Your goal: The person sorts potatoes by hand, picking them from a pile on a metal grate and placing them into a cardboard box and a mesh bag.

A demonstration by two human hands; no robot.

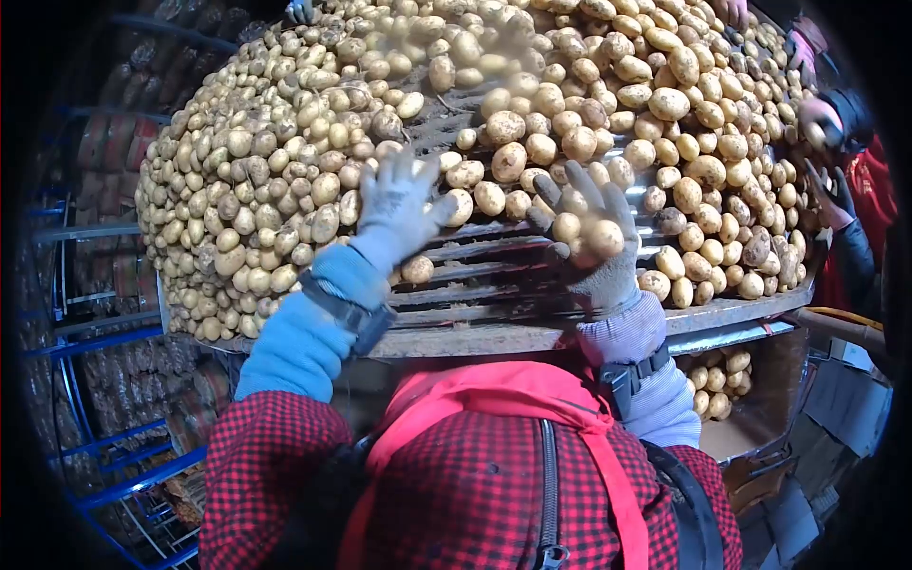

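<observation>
My left hand [397, 204], in a grey-blue glove, lies with spread fingers at the edge of the potato pile [256, 209], nothing visible gripped in it. A single potato [417, 270] sits on the slats just below its wrist. In a grey glove, my right hand [608, 261] is turned palm up with potatoes [600, 237] resting in it, its fingers partly curled around them. Between both hands, the slatted rack [465, 294] shows through, with several potatoes [489, 198] along its upper part. Motion blurs some potatoes near the top.
The table's front edge [475, 340] runs close to my body. Below it on the right is a box with potatoes [719, 380]. Blue shelving [114, 456] with packed bags stands left. Other people's gloved hands [834, 195] reach in at the right; another gloved hand [300, 11] is at the top.
</observation>
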